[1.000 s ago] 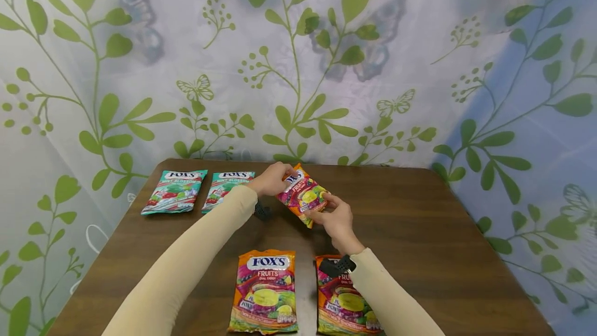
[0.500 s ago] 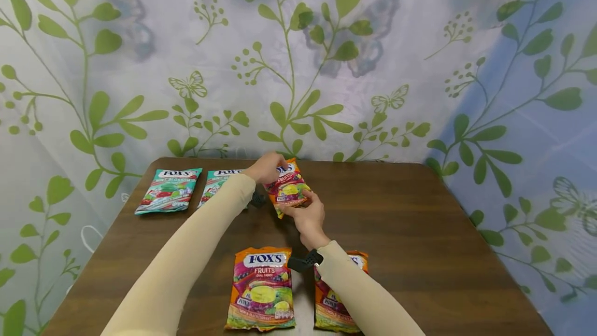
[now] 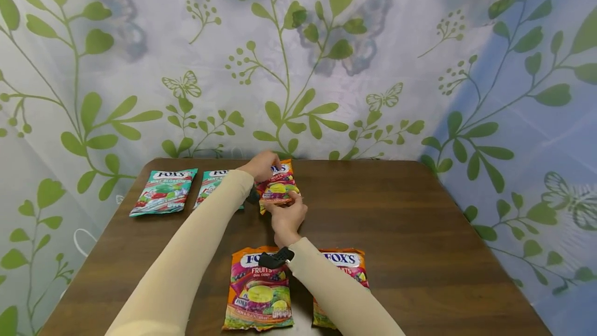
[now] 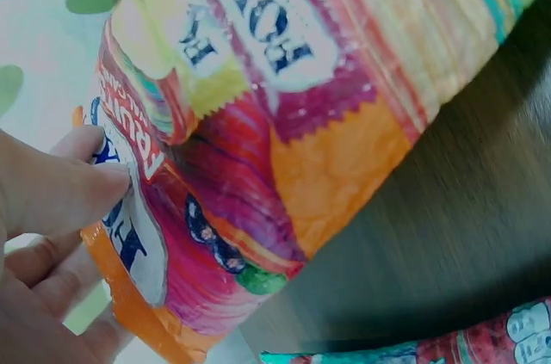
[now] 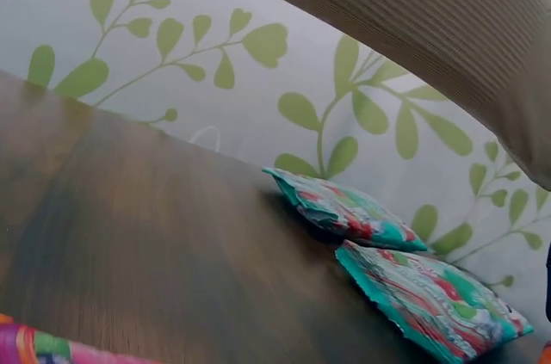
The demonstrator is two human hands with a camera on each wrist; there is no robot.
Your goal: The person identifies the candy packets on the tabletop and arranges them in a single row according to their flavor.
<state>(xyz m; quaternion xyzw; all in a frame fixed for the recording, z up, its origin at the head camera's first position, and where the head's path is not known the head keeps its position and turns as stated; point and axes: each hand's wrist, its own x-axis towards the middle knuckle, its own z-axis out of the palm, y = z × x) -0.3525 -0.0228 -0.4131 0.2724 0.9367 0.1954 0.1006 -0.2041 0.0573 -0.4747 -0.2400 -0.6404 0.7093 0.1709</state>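
Observation:
An orange and magenta Fox's Fruits candy bag (image 3: 280,184) is held between both hands near the table's back edge, right of the mint bags. My left hand (image 3: 262,166) pinches its top end; in the left wrist view the thumb of the left hand (image 4: 52,218) presses over the printed logo of the candy bag (image 4: 232,157). The right hand (image 3: 287,217) holds the bag's lower end with thumb and fingers. Beside the left hand lies a teal Mint Blossom bag (image 3: 209,187), partly hidden by the sleeve. Another Mint Blossom bag (image 3: 165,192) lies farther left.
Two more Fruits candy bags lie at the table's front: a left one (image 3: 258,294) and a right one (image 3: 342,258), both partly covered by the right arm or its wrist camera. A patterned curtain (image 3: 298,66) hangs behind the brown table (image 3: 396,232).
Both hands have carried the Fruits candy bag left toward the mint bags. It has turned from a slant to nearly straight. The right forearm has swung left over the front bags.

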